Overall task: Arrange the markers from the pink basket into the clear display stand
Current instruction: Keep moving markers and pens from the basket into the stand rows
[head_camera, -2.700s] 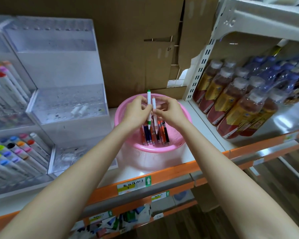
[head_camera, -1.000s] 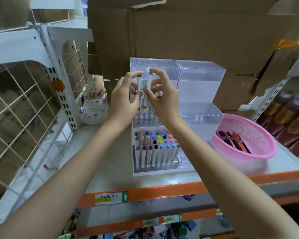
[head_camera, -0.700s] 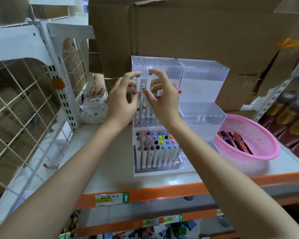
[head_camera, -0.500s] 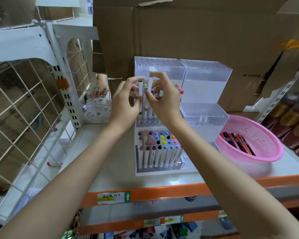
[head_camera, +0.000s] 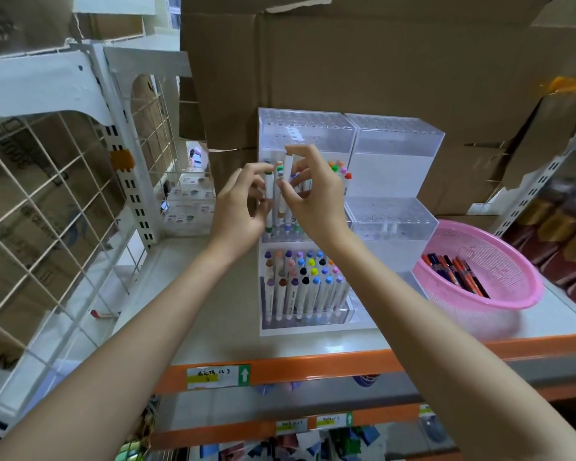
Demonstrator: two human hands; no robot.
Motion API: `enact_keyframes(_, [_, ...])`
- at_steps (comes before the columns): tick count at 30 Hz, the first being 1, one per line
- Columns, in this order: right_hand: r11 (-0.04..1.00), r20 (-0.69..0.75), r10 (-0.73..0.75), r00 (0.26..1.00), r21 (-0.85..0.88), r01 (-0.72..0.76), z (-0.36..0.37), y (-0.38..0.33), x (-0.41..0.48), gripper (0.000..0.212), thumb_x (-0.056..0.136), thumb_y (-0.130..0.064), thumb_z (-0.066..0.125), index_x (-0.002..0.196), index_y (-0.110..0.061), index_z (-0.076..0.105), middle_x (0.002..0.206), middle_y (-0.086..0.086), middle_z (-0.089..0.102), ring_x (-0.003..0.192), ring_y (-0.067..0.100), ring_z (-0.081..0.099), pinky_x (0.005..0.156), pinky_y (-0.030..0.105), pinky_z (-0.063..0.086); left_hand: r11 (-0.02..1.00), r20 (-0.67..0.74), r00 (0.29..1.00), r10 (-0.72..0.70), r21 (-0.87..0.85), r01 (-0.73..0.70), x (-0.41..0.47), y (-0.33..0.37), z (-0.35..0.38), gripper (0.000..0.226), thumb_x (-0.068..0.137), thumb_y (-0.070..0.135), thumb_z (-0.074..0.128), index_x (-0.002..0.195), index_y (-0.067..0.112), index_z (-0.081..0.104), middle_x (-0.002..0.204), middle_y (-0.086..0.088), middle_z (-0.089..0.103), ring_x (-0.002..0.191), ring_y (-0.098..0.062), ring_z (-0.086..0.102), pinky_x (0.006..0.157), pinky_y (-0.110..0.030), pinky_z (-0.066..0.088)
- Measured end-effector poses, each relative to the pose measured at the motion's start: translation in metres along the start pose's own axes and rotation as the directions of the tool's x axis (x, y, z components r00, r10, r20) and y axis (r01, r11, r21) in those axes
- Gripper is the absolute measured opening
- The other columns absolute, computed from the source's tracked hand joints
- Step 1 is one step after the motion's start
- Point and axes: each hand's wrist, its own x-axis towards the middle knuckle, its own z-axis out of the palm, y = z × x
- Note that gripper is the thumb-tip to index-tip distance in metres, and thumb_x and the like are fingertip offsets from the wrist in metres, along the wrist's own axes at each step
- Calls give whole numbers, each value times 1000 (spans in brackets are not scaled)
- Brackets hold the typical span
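Two markers held upright at the middle tier of the clear display stand [head_camera: 393,154], one per hand.

A green-capped marker [head_camera: 269,207] is pinched by the left hand [head_camera: 238,207], and a white marker [head_camera: 288,168] is pinched between thumb and fingertip of the right hand [head_camera: 313,194]; both sets of fingers are closed on the barrels. The lower ends are set at the tier's holes, but whether they are seated cannot be told. Loose markers [head_camera: 453,272] are left lying in the pink basket [head_camera: 526,294], which is set on the shelf [head_camera: 213,321] just beside the stand. The markers are judged light, stiff and smooth, so likely slippery. They are best taken mid-barrel or near the top cap, so the lower end is kept free for aiming.
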Motion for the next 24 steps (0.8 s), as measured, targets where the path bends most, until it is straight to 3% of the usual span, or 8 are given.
enact_keyframes(10, [1000, 8, 2, 1000, 9, -2, 1, 4, -2, 41, 85, -5, 67, 124, -7, 54, 100, 10, 63, 81, 21, 60, 72, 27, 49, 1000, 18, 1000, 4, 22, -5, -6, -5, 2, 45, 78, -4, 68, 117, 14, 54, 97, -6, 59, 82, -11, 61, 69, -27, 57])
enact_keyframes(17, [1000, 55, 20, 998, 5, -20, 2, 7, -1, 35, 84, -6, 67, 118, -4, 56, 95, 9, 64, 79, 20, 60, 71, 28, 48, 1000, -4, 1000, -25, -8, 25, -6, -2, 1, 28, 86, 2, 63, 111, 12, 58, 89, -1, 58, 78, -9, 59, 65, -17, 50])
enact_keyframes(24, [998, 81, -8, 997, -56, 12, 3, 11, -7, 32, 84, -6, 68, 114, -6, 57, 94, 8, 63, 79, 20, 59, 70, 28, 48, 999, 10, 1000, 6, 48, -6, -2, 1, -3, 22, 87, 6, 64, 108, 11, 58, 86, 1, 58, 77, -12, 59, 64, -20, 50])
